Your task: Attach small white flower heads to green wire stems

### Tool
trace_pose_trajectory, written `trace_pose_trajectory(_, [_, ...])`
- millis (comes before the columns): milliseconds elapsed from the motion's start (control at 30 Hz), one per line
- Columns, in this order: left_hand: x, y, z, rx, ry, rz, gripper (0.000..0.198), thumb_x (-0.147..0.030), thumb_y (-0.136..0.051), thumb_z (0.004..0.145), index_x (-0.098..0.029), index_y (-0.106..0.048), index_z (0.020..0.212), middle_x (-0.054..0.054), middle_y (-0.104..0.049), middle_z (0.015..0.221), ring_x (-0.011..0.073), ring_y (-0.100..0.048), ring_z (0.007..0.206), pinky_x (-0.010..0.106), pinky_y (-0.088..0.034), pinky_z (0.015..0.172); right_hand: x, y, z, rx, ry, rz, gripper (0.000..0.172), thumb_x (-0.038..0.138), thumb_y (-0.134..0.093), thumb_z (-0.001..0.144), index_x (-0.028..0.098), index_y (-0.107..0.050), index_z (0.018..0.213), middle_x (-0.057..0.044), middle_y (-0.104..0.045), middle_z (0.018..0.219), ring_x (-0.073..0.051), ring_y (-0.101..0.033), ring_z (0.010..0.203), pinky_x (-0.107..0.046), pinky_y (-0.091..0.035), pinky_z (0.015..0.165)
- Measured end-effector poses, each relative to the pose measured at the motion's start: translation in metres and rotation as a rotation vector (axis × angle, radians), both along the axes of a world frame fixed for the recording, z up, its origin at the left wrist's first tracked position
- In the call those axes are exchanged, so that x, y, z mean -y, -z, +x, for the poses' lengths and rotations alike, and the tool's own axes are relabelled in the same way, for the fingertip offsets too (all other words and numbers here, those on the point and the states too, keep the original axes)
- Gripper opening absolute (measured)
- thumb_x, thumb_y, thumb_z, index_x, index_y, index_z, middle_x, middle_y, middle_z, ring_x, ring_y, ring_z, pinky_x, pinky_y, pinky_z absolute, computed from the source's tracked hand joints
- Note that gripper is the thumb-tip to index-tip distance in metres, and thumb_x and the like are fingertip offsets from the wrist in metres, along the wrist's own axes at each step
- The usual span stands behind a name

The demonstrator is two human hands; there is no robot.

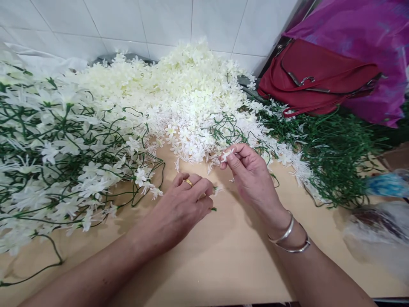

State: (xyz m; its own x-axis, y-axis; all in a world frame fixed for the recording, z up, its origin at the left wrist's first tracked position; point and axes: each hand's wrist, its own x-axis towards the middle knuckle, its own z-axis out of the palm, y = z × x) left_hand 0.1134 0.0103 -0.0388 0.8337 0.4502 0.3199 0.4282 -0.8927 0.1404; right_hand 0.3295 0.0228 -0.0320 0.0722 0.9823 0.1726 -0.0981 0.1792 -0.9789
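Note:
My left hand [187, 200], with a gold ring, is closed on a thin green plastic stem [213, 208] whose tip carries a small white flower [218, 189]. My right hand [247, 168], with two silver bangles at the wrist, pinches a small white artificial flower [227, 154] between thumb and fingers. Both hands hover over a light wooden table [230, 256]. Just beyond them lies a big heap of loose white flower heads [191, 94].
Finished green stems with white flowers [60, 153] cover the left of the table. Bare green stems [332, 149] pile at the right. A red handbag [316, 79] and purple cloth [367, 30] sit at the back right, clear plastic bags [377, 230] at the right edge. White tiled wall [159, 21] behind.

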Motion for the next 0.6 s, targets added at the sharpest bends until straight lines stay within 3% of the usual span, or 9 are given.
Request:
trace_pose_trajectory(100, [0.002,0.006,0.004,-0.031,-0.004,0.054,0.015,-0.019,-0.053,0.108,-0.018,-0.065,0.099,0.006,-0.067,0.11,0.0234,-0.056,0.1,0.044,-0.034,0.099,0.0,0.001,0.0,0.008,0.005,-0.005,0.017,0.039,-0.076,0.096,0.024,-0.067,0.097,0.003,-0.067,0.084,-0.014,-0.063,0.078,-0.029,-0.047,0.08])
trace_pose_trajectory(200, [0.003,0.002,0.006,0.122,-0.009,-0.088,0.015,-0.02,-0.051,0.109,-0.019,-0.063,0.1,0.008,-0.068,0.116,0.0233,-0.059,0.104,0.045,-0.036,0.1,0.0,0.0,0.001,0.012,0.02,0.001,0.016,0.038,-0.076,0.096,0.024,-0.067,0.096,0.003,-0.068,0.083,-0.014,-0.062,0.077,-0.029,-0.047,0.08])
trace_pose_trajectory(300, [0.0,-0.008,0.005,0.492,-0.028,-0.491,0.012,-0.024,-0.051,0.109,-0.021,-0.059,0.101,0.007,-0.067,0.119,0.0213,-0.062,0.111,0.04,-0.041,0.1,0.001,-0.003,-0.001,-0.01,0.011,-0.02,0.018,0.039,-0.077,0.095,0.024,-0.068,0.096,0.003,-0.068,0.081,-0.014,-0.061,0.076,-0.028,-0.046,0.077])
trace_pose_trajectory(433, [-0.009,-0.014,0.001,0.893,-0.108,-1.139,0.014,-0.033,-0.052,0.109,-0.021,-0.058,0.105,0.001,-0.067,0.088,0.0146,-0.064,0.084,0.03,-0.049,0.08,0.002,-0.007,-0.003,-0.066,-0.065,-0.102,0.027,0.045,-0.084,0.088,0.023,-0.068,0.091,0.003,-0.067,0.077,-0.014,-0.059,0.072,-0.027,-0.045,0.073])
trace_pose_trajectory(500, [-0.013,-0.01,0.0,0.974,-0.147,-1.321,0.017,-0.036,-0.058,0.106,-0.019,-0.061,0.111,0.0,-0.067,0.082,0.013,-0.062,0.076,0.028,-0.049,0.075,0.003,-0.006,-0.004,-0.082,-0.122,-0.141,0.029,0.047,-0.084,0.087,0.022,-0.069,0.091,0.002,-0.068,0.077,-0.014,-0.06,0.072,-0.027,-0.045,0.074])
trace_pose_trajectory(600, [-0.018,-0.003,-0.001,1.002,-0.205,-1.394,0.027,-0.038,-0.066,0.101,-0.017,-0.067,0.118,0.001,-0.069,0.084,0.0129,-0.061,0.077,0.027,-0.05,0.078,0.003,-0.004,-0.003,-0.072,-0.199,-0.158,0.028,0.047,-0.081,0.09,0.022,-0.07,0.092,0.001,-0.07,0.079,-0.014,-0.06,0.072,-0.028,-0.045,0.074])
